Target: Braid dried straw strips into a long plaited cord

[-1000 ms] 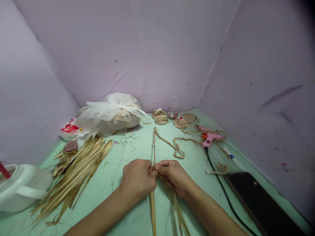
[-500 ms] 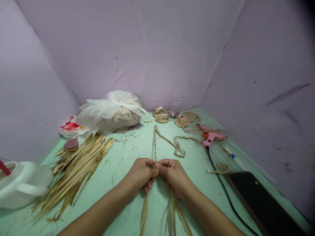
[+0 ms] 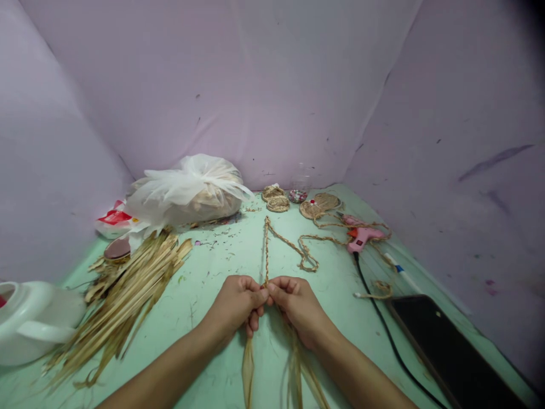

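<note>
A thin braided cord (image 3: 267, 250) of dried tan fibre runs straight away from my fingers over the green table, then bends back to the right in loose curves. At its near end my left hand (image 3: 242, 301) pinches a fibre strand (image 3: 248, 363) that hangs down toward me. Close beside it, thumbs almost touching, my right hand (image 3: 296, 307) pinches the braid's end, with several loose strands (image 3: 297, 363) trailing below. Both hands are closed, and the exact crossing of strands between the fingertips is partly hidden.
Left lie a bundle of dried leaf strips (image 3: 128, 295), a white pitcher (image 3: 40, 324) and a white plastic bag (image 3: 187, 193). Right are a pink glue gun (image 3: 361, 238), its black cord (image 3: 378, 318) and a phone (image 3: 451, 346). Woven pieces (image 3: 277, 203) and a bead jar (image 3: 298, 196) stand behind.
The whole view has shifted slightly left. My hands still pinch the strands at the braid's end, with the fingertips a little rearranged.
</note>
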A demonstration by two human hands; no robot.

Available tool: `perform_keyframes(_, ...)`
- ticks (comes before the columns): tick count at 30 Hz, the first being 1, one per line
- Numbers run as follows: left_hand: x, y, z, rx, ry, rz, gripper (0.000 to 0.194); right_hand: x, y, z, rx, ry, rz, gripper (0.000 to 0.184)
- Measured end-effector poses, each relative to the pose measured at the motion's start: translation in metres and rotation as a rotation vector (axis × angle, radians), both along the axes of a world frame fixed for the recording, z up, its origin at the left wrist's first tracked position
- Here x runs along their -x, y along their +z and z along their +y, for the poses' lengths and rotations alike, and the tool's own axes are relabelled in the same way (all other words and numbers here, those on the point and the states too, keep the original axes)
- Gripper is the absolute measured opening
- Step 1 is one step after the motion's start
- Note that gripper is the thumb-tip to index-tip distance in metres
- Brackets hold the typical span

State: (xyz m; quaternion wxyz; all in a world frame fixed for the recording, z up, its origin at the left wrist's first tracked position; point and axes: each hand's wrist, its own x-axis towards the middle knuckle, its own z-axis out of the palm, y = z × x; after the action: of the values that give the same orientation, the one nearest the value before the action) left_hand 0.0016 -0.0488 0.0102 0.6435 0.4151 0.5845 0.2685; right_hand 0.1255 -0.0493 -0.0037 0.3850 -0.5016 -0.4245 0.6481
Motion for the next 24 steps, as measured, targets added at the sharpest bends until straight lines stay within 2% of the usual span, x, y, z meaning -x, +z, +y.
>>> perform_keyframes(7, 0.007, 0.001, 0.005, 0.07, -0.046, -0.036, 0.017, -0.008, -0.007, 0.003, -0.238, 0.129, -0.123, 0.014)
perform_keyframes(10, 0.007, 0.004, 0.005, 0.045, -0.073, -0.062, 0.016, -0.009, -0.005, 0.004, -0.267, 0.134, -0.196, 0.012)
perform_keyframes(14, 0.003, 0.009, 0.003, 0.006, -0.044, -0.031, 0.014, -0.009, -0.004, 0.003, -0.289, 0.131, -0.266, 0.012)
perform_keyframes(20, -0.004, 0.007, 0.003, -0.032, 0.007, 0.038, 0.01, -0.019, 0.006, 0.002, -0.46, 0.159, -0.645, 0.016)
perform_keyframes(24, -0.008, 0.001, 0.004, -0.056, 0.034, 0.047, 0.009, -0.02, 0.019, -0.003, -0.402, 0.151, -0.852, 0.017)
